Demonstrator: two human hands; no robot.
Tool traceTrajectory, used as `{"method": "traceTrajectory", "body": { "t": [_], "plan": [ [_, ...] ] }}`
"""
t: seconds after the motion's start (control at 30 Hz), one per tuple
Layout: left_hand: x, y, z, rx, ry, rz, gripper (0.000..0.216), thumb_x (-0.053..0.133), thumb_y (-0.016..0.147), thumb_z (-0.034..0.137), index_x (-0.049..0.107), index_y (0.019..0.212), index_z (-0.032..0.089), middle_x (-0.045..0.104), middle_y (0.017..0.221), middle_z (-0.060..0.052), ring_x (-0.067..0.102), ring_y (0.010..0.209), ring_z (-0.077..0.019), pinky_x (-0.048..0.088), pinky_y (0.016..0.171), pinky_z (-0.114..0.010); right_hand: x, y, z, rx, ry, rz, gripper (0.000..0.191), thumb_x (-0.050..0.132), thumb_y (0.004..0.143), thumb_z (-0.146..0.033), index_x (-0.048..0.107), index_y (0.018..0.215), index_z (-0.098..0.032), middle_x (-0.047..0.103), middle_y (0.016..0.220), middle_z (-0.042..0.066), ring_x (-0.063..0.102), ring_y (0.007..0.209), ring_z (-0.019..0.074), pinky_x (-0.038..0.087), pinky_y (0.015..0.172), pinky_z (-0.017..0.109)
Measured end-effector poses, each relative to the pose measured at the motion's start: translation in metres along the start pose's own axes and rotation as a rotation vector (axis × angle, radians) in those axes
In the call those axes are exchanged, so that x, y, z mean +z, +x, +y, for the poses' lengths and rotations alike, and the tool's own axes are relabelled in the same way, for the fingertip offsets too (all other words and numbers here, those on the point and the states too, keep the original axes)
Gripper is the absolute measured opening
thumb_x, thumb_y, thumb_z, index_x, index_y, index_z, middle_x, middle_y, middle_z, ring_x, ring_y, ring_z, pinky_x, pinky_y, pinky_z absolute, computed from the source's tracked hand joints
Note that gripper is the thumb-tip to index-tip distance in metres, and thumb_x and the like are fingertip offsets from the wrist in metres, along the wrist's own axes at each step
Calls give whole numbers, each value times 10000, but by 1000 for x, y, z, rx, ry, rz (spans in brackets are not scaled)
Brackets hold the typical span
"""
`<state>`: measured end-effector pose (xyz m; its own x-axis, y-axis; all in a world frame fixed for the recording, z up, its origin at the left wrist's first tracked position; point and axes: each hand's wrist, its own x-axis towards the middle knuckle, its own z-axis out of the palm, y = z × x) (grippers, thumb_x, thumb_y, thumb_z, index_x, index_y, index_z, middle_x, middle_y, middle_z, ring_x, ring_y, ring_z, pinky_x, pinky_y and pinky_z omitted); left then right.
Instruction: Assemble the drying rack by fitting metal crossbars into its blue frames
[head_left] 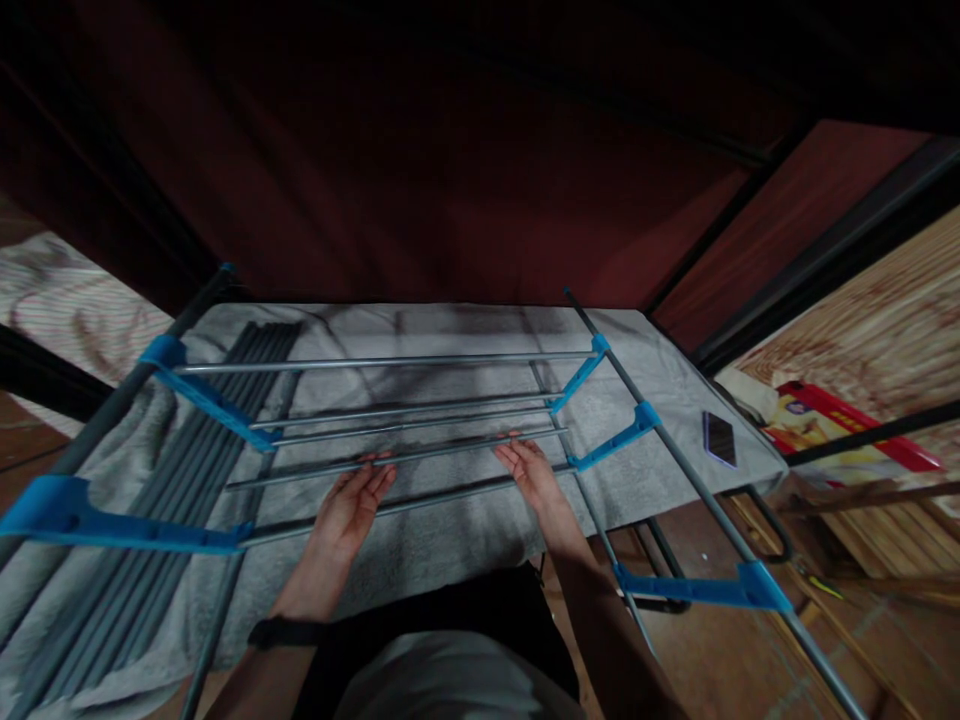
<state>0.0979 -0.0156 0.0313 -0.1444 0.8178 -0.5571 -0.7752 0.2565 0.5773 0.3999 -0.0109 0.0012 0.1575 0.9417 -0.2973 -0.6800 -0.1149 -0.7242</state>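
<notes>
At your far left, one blue bracket (pixel 127 527) above a bundle of grey tubes (pixel 184 480) on a grey blanket (pixel 442 325); next, one loose tube (pixel 442 451), reaching across to both your hands; your left hand (pixel 352 505), palm up, fingers slightly spread, touching it; your right hand (pixel 531 474), palm up, fingertips likewise at it, pinch or mere support impossible to tell for either; one phone (pixel 720 439), on the blanket; one red-and-yellow box (pixel 840 430)

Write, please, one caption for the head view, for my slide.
Palms up, the left hand and right hand touch a thin grey rod between blue brackets, above a grey cloth.
</notes>
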Motion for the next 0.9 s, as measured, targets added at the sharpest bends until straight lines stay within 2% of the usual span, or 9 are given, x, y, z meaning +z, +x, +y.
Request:
{"method": "traceTrajectory", "body": {
  "t": [0.33, 0.6, 0.9],
  "plan": [
    [2, 1, 0, -1, 10, 24, 219, 591, 876, -21, 726, 829, 145, 786, 867, -69, 771, 846, -193, 651, 833, -345, -3, -1, 0, -2, 18, 20, 293, 901, 763, -284, 612, 724, -258, 703, 830, -13, 739, 950, 215, 530, 1133, 490],
    [3, 1, 3, 15, 5, 45, 245, 577, 881, -40, 658, 742, 145, 780, 880, -49, 770, 821, -180, 664, 793, -326, -4, 0, -1, -23, 43, 16, 241, 905, 742, -251, 664, 742, -244, 754, 978, 11, 729, 1023, 205, 524, 1119, 458],
    [6, -1, 5, 0, -15, 81, 270, 533, 951, -1, 641, 753, 148, 761, 828, -65, 766, 860, -173, 678, 845, -351, -7, -2, -2, -54, 61, 1, 222, 869, 796, -265, 648, 776, -258, 765, 955, 21, 739, 1053, 223, 533, 1109, 486]
  ]
}}
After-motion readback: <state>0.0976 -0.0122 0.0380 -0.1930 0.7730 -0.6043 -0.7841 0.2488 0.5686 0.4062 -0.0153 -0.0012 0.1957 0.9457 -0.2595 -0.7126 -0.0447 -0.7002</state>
